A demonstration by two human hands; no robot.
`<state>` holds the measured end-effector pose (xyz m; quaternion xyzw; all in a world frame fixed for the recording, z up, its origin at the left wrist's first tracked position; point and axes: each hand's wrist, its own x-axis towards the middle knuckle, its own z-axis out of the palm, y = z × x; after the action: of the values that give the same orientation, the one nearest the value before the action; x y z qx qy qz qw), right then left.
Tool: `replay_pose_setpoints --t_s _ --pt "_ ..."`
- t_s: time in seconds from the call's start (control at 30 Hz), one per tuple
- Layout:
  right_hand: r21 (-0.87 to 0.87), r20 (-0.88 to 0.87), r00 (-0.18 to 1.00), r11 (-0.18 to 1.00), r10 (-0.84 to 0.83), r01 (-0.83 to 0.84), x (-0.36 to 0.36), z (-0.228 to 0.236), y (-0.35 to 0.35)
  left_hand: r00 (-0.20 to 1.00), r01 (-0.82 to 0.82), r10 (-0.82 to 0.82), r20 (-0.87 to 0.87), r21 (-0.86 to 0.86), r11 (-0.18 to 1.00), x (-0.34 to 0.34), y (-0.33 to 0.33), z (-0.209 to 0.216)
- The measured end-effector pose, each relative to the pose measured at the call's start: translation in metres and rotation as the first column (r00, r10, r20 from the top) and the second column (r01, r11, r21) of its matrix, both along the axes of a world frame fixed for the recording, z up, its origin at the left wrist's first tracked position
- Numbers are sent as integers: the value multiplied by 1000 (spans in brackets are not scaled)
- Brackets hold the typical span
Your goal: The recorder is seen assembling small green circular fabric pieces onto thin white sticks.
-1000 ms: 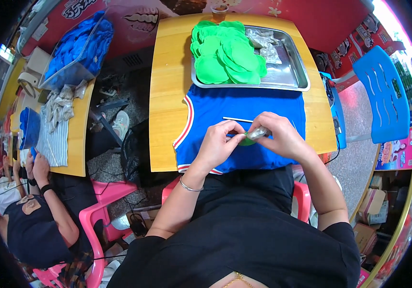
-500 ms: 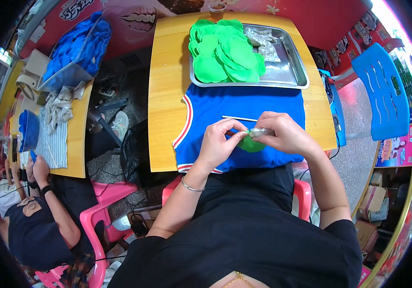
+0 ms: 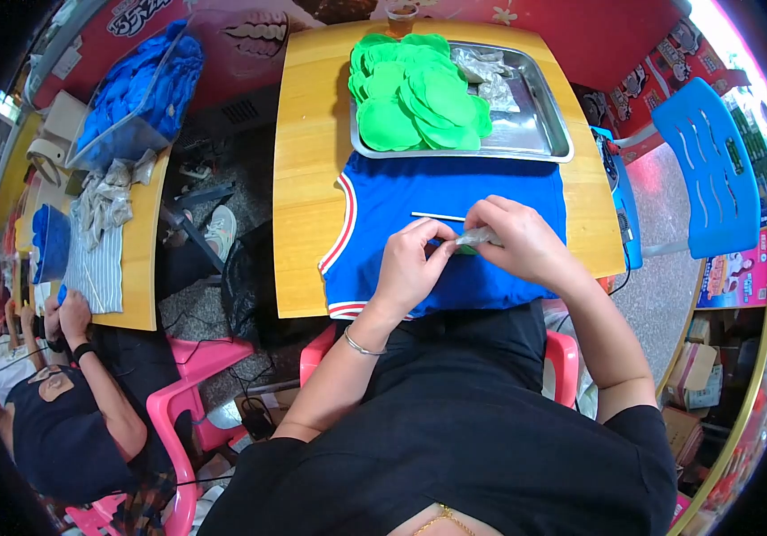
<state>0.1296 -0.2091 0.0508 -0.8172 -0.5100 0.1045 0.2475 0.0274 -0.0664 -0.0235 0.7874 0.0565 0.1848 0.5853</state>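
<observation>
Above a blue sleeveless jersey (image 3: 383, 192) spread on the table, both my hands are close together. My right hand (image 3: 522, 239) pinches a small crumpled clear plastic bag (image 3: 480, 237), greyish and shiny. The thumb and forefinger of my left hand (image 3: 412, 265) are pressed together at the bag's narrow end. Just below the bag a bit of green piece (image 3: 466, 251) shows between the hands; the rest of it is hidden. A thin white stick (image 3: 437, 216) lies on the jersey, its right end behind my right hand.
Beyond the jersey, a metal tray (image 3: 544, 116) holds a heap of bright green rounded pieces (image 3: 419, 98) and several clear bags (image 3: 488, 79). A cup (image 3: 401, 20) stands behind it. At left, a co-worker (image 3: 71, 411) sits by a table with a bin of blue pieces (image 3: 138, 98). A blue chair (image 3: 705, 170) is at right.
My right hand has shifted slightly up and left, and the bag now points toward my left fingertips. Less of the green piece shows beneath my hands.
</observation>
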Motion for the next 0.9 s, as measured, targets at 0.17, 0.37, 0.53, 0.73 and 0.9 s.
replay_pose_setpoints --t_s 0.17,0.37,0.53,0.73,0.9 --pt "123 -157 986 991 64 -45 6 -3 -5 998 27 -31 -50 -85 996 0 2 -1" --pt "114 -121 991 992 59 -46 9 -14 -7 1000 6 -5 6 -92 996 2 1 -2" --pt "58 -44 999 998 18 -16 5 -12 -4 997 40 -45 -62 -68 997 1 3 2" --pt "0 128 992 1000 26 -26 0 -21 0 999 30 -30 -14 -32 999 2 0 -1" --pt "9 150 988 999 44 -46 0 -18 -2 999 20 -19 47 -9 1000 2 1 -1"
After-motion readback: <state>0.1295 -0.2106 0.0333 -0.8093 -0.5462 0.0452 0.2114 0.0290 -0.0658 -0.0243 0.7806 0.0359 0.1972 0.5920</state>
